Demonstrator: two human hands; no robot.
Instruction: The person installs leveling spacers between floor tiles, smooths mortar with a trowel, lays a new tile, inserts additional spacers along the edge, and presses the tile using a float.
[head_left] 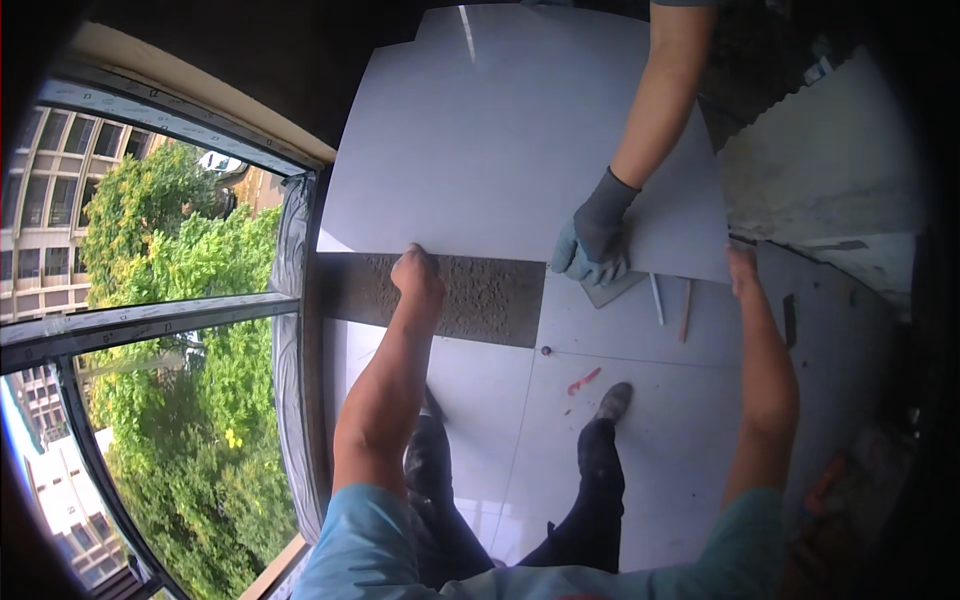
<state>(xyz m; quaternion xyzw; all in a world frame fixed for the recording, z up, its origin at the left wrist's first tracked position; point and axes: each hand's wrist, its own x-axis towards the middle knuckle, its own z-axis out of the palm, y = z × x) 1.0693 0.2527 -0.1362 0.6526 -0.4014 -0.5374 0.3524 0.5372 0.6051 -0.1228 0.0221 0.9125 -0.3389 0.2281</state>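
A large pale grey floor tile (pixel 480 140) spans the upper middle. My left hand (pixel 416 272) is closed on its near edge, toward the left. At the near right corner my right hand (pixel 742 268) grips the same tile, fingers partly hidden. Another person's gloved hand (pixel 598 240) reaches down from the top and rests at the near edge, between my hands. Below my left hand lies a strip of rough dark mortar (pixel 490 302), bare between the large tile and the laid tiles (pixel 470 385) nearer me.
Near the gloved hand lie a flat grey piece (pixel 612 290), a white stick (pixel 657 300) and a brown stick (pixel 684 312). A small dark knob (pixel 546 351) sits at a tile joint, a red strip (pixel 585 380) beyond my shoe (pixel 616 400). A window frame (pixel 290 305) borders the left.
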